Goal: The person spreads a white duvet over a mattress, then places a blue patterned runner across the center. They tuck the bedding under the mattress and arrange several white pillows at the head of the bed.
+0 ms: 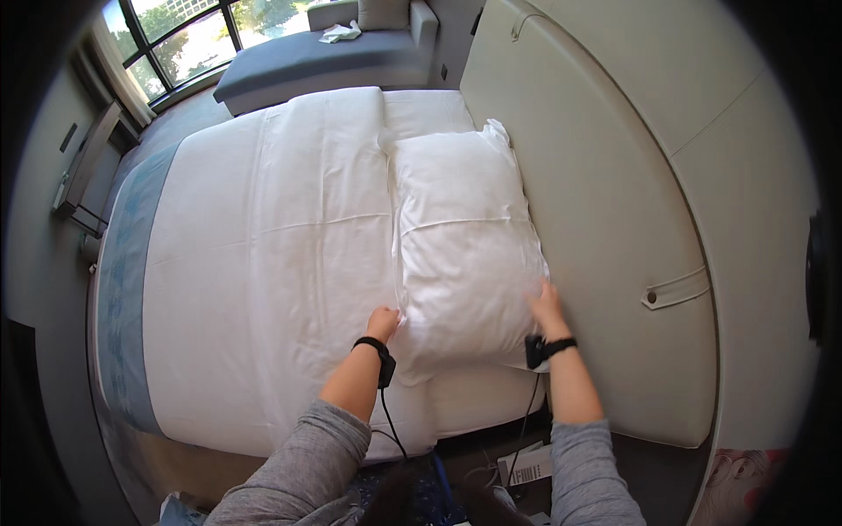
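Observation:
A white pillow lies lengthwise across the head end of the bed, with a crease over its middle. My left hand is closed on the near part of the pillow's left edge, pinching the fabric. At the opposite edge, beside the headboard, my right hand grips the pillow's side; its fingertips are slightly blurred. Beneath lies the white bedding, its folded-back duvet reaching up to the pillow's left side. Each wrist wears a black strap with a small dark box and a cable.
The padded beige headboard rises along the right. A blue-grey runner crosses the foot of the bed. Beyond stand a grey sofa and a window. A white printed box or card and cables lie below the near bed edge.

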{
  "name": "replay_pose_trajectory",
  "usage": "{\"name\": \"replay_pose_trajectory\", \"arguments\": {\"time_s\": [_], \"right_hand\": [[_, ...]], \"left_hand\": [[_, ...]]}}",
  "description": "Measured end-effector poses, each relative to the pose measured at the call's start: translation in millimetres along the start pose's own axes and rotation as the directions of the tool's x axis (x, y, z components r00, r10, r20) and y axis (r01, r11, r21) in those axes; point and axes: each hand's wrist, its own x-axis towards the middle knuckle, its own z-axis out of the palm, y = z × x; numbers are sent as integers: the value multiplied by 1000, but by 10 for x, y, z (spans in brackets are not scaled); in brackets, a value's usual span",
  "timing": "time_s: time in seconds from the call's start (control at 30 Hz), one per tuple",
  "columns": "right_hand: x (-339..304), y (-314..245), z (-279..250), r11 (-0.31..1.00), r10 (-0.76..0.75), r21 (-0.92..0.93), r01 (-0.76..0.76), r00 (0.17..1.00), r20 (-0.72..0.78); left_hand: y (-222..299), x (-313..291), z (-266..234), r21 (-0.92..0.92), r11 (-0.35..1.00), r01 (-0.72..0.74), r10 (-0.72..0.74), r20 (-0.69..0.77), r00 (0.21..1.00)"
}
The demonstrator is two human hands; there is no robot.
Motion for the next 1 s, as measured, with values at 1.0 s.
{"name": "replay_pose_trajectory", "arguments": {"time_s": [1.0], "right_hand": [[-1415, 873, 1106, -103, 87, 915, -389, 913, 398]], "left_hand": [[274, -1437, 123, 63, 933, -354, 297, 421, 857]]}}
